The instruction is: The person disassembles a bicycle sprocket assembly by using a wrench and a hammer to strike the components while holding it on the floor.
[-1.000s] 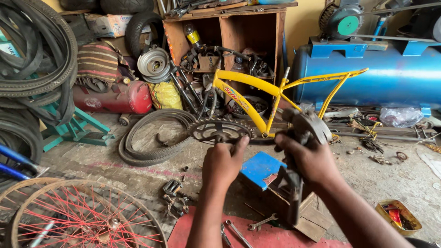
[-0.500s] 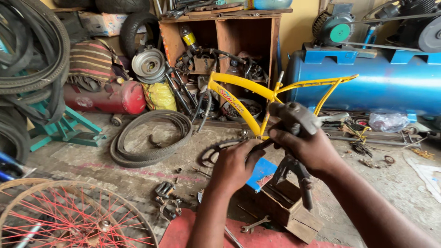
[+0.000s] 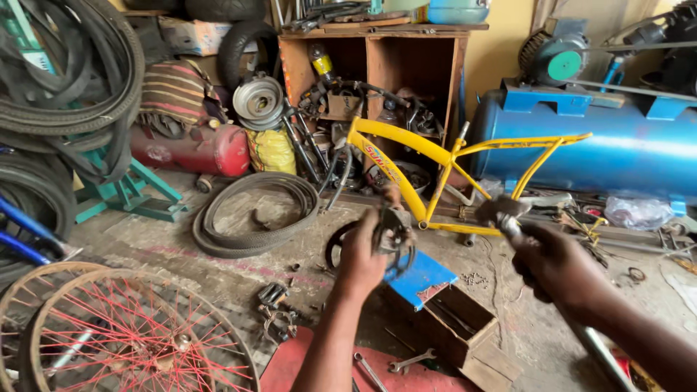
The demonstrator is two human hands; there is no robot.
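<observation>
Left hand (image 3: pixel 361 254) grip on chainring crank (image 3: pixel 392 234), right hand (image 3: pixel 555 261) gripping hammer (image 3: pixel 508 214)

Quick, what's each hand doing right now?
Left hand: closed on a dark metal sprocket part.
Right hand: closed on a grey metal hammer.

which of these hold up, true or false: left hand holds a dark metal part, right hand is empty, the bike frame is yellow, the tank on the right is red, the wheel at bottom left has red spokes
1. The left hand holds a dark metal part: true.
2. The right hand is empty: false, it grips a hammer.
3. The bike frame is yellow: true.
4. The tank on the right is red: false, it is blue; a smaller red cylinder lies at left.
5. The wheel at bottom left has red spokes: true.
</observation>
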